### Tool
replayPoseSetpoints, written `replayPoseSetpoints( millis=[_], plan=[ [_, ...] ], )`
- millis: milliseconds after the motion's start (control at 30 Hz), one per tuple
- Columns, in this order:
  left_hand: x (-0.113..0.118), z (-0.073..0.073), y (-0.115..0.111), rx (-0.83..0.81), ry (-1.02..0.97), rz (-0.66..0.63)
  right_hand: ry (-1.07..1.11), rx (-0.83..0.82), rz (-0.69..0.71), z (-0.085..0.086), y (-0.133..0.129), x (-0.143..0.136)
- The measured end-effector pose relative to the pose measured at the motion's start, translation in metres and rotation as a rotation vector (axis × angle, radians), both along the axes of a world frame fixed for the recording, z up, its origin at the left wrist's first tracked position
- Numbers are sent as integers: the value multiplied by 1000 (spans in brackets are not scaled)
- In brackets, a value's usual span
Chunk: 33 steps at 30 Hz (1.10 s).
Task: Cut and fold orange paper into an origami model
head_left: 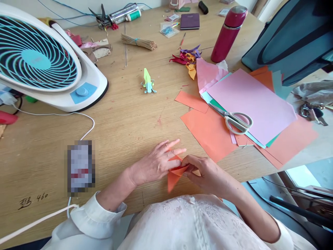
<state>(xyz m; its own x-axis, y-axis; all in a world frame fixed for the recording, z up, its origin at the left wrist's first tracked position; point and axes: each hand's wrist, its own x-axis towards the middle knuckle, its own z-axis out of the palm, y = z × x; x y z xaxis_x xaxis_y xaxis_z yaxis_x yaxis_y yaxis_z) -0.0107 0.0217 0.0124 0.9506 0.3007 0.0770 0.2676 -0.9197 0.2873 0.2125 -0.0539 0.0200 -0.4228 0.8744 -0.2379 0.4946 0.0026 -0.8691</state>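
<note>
Holding orange paper (173,182) at "460"-marked table (125,133)

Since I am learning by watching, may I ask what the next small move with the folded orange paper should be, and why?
Probably have the right hand press a crease where it pinches the folded orange paper: the layers there look parted, and the left hand touches the other side.

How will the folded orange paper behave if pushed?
The folded orange paper is probably very light, given its thin edges. Its creased layers likely make it stiffer than a flat sheet, but the jutting tip may bend easily.
</note>
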Motion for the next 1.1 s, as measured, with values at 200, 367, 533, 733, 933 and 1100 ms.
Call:
replayPoseSetpoints(
  millis=[200, 367, 533, 733, 933, 1100],
  plan=[
    [0, 7, -9, -90, 36, 101, -206, 169, 171, 7, 18, 9],
    [5, 7, -13, -134, 63, 186, -395, 303, 299, 10, 31, 11],
    [8, 11, -9, -182, 22, 192, -491, 380, 383, 9, 33, 7],
    [-2, 4, -7, -45, -31, 158, -533, 465, 404, 5, 29, -3],
    [-14, -23, -8, 173, -153, 60, -611, 577, 433, 1, 25, -8],
    [-14, -26, -7, 128, -88, 61, -604, 472, 437, 5, 31, -7]
  ],
)
